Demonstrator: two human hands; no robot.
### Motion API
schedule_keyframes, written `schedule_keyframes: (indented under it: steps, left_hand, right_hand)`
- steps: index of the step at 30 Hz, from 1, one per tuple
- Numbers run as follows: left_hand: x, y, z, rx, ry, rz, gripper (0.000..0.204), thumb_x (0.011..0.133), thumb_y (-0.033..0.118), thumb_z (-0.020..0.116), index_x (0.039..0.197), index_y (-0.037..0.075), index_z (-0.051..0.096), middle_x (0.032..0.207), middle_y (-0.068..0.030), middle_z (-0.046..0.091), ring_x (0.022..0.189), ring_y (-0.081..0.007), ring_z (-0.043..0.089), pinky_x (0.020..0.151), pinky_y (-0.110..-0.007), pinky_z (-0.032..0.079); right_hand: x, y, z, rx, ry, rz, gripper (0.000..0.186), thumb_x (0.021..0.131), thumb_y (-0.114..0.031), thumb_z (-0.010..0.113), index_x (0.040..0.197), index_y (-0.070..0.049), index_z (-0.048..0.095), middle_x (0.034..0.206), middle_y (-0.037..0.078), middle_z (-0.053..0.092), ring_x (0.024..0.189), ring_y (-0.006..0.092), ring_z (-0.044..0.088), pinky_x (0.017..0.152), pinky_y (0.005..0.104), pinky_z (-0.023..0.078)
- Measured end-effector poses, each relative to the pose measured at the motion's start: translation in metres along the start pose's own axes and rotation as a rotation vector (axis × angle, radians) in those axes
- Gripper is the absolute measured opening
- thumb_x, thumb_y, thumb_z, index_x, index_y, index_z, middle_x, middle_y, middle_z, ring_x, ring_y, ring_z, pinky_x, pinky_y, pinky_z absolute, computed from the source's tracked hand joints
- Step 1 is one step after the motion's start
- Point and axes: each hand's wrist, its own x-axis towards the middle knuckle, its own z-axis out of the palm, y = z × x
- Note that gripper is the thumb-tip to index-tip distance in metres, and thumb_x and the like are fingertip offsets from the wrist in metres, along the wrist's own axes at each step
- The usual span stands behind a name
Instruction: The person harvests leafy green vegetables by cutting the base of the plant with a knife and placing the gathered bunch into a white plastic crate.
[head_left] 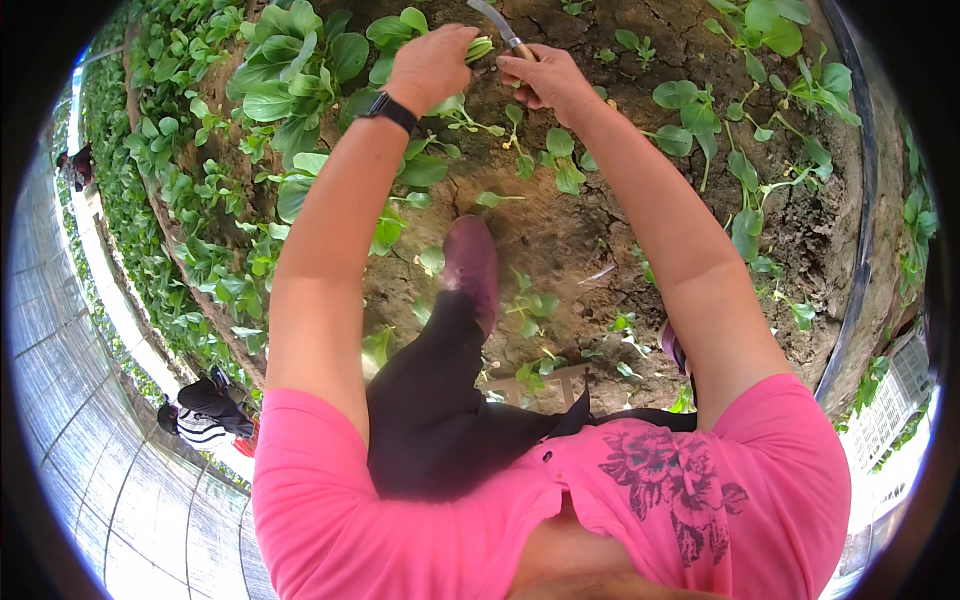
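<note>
At the top of the head view my left hand (432, 68) is closed round a small leafy plant, whose pale green stems (478, 47) stick out past my fingers. Just right of it my right hand (545, 82) grips a curved knife (512, 36) by its wooden handle, the metal blade pointing up and left. Both hands are over dry, cracked soil (570, 215) dotted with small leafy plants (565, 162). A larger clump of broad-leaved greens (285, 90) grows left of my left hand.
Dense greens (175, 170) fill the left bed. Beyond are a bright path and two people (205, 410) (78, 165). A black hose (850, 280) runs down the right, near a white plastic crate (895, 400). My shoe (470, 265) rests on the soil below my hands.
</note>
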Motion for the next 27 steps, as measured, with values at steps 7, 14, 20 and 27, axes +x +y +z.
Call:
schedule_keyframes:
  steps: [7,14,20,27]
  left_hand:
    - [-0.016,-0.058,0.006,0.318,-0.329,-0.201,0.036,0.073,0.006,0.059,0.108,0.012,0.063,0.14,-0.0228,0.037,0.096,-0.0355,0.063,0.078,-0.042,0.052]
    - [-0.035,-0.06,0.016,0.234,-0.362,-0.305,0.048,0.073,0.003,0.059,0.119,0.016,0.057,0.146,-0.0148,0.029,0.096,-0.0346,0.062,0.077,-0.042,0.053]
    - [-0.037,-0.066,0.017,0.213,-0.344,-0.319,0.053,0.073,0.002,0.057,0.124,0.016,0.054,0.147,-0.0086,0.03,0.095,-0.0336,0.062,0.076,-0.043,0.053]
    - [-0.04,-0.075,0.027,0.226,-0.289,-0.331,0.046,0.076,0.004,0.056,0.122,0.011,0.054,0.14,-0.008,0.039,0.097,-0.0328,0.061,0.078,-0.043,0.052]
  right_hand:
    - [0.039,0.018,0.032,-0.267,-0.096,-0.008,0.031,0.089,-0.036,0.058,0.086,-0.005,0.058,0.062,0.004,0.052,0.051,0.0124,0.047,0.044,0.0312,0.037]
    - [0.071,0.025,0.059,-0.539,-0.055,-0.189,0.043,0.09,-0.042,0.049,0.083,-0.001,0.062,0.066,0.012,0.057,0.058,0.0277,0.055,0.057,0.0444,0.044]
    - [0.083,0.025,0.062,-0.624,-0.052,-0.025,0.043,0.09,-0.04,0.049,0.085,0.001,0.063,0.071,0.016,0.061,0.07,0.0313,0.061,0.065,0.0447,0.047]
    - [0.076,0.024,0.078,-0.449,-0.024,0.158,0.043,0.09,-0.039,0.049,0.09,0.001,0.064,0.078,0.019,0.063,0.077,0.0349,0.062,0.07,0.0449,0.048]
